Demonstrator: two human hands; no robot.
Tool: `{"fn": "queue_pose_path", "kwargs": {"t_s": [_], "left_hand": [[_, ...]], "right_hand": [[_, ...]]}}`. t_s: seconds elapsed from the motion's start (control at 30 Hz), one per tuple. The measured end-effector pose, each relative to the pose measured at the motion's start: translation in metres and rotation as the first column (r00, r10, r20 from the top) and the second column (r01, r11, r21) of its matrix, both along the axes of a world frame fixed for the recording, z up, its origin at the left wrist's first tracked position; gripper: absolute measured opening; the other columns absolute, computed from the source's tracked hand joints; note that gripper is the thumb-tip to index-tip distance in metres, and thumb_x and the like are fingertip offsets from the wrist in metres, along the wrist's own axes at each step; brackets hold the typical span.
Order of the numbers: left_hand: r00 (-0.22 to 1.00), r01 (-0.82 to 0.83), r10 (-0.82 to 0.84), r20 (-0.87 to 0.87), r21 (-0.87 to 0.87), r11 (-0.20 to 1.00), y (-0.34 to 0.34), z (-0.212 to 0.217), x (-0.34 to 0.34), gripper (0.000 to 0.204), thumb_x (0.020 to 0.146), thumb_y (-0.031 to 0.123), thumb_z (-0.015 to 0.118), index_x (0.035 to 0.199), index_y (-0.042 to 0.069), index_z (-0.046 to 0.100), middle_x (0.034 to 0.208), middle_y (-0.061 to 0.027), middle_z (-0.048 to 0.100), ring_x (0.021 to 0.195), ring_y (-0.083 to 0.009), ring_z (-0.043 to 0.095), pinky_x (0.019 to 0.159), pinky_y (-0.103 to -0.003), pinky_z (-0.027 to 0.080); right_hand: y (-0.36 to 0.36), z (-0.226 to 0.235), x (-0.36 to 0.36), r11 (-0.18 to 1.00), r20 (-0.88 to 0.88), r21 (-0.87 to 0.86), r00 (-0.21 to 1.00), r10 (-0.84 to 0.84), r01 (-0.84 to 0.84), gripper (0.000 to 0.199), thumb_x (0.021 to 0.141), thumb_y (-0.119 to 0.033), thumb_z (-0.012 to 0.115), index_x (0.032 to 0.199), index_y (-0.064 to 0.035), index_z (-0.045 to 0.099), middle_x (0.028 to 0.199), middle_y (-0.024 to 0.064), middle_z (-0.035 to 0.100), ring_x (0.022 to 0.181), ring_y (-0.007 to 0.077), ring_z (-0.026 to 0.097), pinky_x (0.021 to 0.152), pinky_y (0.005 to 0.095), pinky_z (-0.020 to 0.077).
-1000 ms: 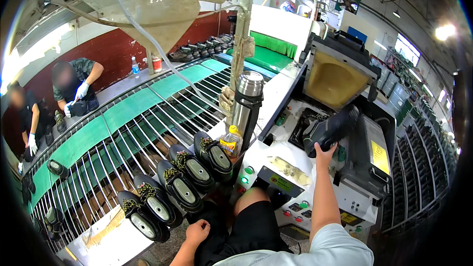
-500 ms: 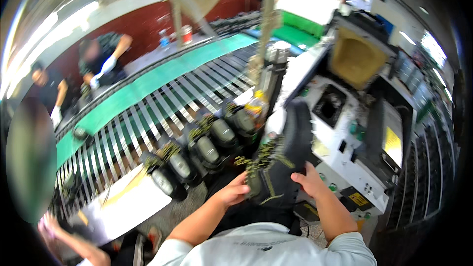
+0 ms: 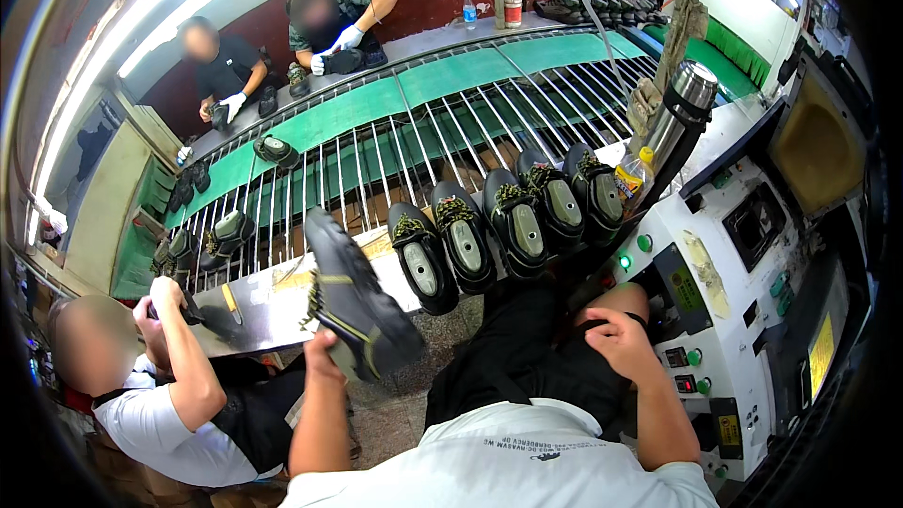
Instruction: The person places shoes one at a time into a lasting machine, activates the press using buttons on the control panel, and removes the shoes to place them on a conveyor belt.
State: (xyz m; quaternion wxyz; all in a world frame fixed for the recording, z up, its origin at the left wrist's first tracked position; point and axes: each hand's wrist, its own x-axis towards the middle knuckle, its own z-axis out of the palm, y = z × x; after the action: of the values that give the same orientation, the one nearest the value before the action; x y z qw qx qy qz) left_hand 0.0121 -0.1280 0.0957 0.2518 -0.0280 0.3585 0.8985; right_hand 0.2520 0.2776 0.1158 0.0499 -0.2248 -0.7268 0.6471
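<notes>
My left hand grips a black work shoe with yellow-green laces near its heel end. The shoe is held up on its side, toe pointing away, in front of the bench edge. Over my right thigh, beside the white machine, my right hand holds nothing; its fingers are loosely bent and apart. Ahead of both hands, several matching black shoes stand in a row on the bench, among them one with a grey insole at the row's left end.
Beyond the bench lie metal conveyor bars and a green belt. On the right is a white machine with green buttons. A steel flask stands behind a yellow-capped bottle. One co-worker sits close left; two others work across the belt.
The shoe has swung left in my left hand. My right hand has let go of it and now hangs apart near the machine. The view has turned left.
</notes>
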Motion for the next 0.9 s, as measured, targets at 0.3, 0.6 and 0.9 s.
{"fn": "queue_pose_path", "kwargs": {"t_s": [0.3, 0.6, 0.9], "left_hand": [[0.977, 0.172, -0.207, 0.045, -0.738, 0.653, 0.007, -0.023, -0.188, 0.032, 0.070, -0.006, 0.055, 0.101, -0.009, 0.055, 0.091, -0.0183, 0.063, 0.079, -0.0328, 0.066, 0.076, -0.048, 0.056], [0.984, 0.152, -0.005, 0.175, -0.837, 0.526, 0.099, -0.052, -0.150, 0.024, 0.067, 0.000, 0.062, 0.089, -0.005, 0.052, 0.085, -0.0136, 0.054, 0.074, -0.0274, 0.060, 0.065, -0.044, 0.051], [0.997, -0.052, 0.069, -0.015, -0.819, 0.571, 0.094, -0.066, -0.130, 0.056, 0.069, 0.003, 0.067, 0.119, -0.004, 0.043, 0.096, -0.0170, 0.060, 0.082, -0.0280, 0.064, 0.073, -0.039, 0.054]], "right_hand": [[0.033, -0.047, 0.063, 0.834, -0.149, 0.043, 0.829, -0.539, 0.550, 0.058, 0.083, 0.001, 0.061, 0.136, -0.0046, 0.038, 0.088, 0.0063, 0.058, 0.071, 0.0088, 0.056, 0.066, 0.0212, 0.0478], [0.031, -0.064, 0.094, 0.665, -0.178, -0.075, 0.646, -0.742, 0.743, 0.053, 0.085, 0.004, 0.057, 0.134, -0.0066, 0.039, 0.083, 0.0042, 0.054, 0.065, 0.0105, 0.055, 0.061, 0.0218, 0.0483], [0.045, -0.073, 0.078, 0.686, -0.297, 0.157, 0.697, -0.653, 0.710, 0.039, 0.082, -0.001, 0.061, 0.120, -0.0037, 0.052, 0.079, 0.0021, 0.055, 0.069, 0.0064, 0.051, 0.061, 0.0209, 0.0409]]}}
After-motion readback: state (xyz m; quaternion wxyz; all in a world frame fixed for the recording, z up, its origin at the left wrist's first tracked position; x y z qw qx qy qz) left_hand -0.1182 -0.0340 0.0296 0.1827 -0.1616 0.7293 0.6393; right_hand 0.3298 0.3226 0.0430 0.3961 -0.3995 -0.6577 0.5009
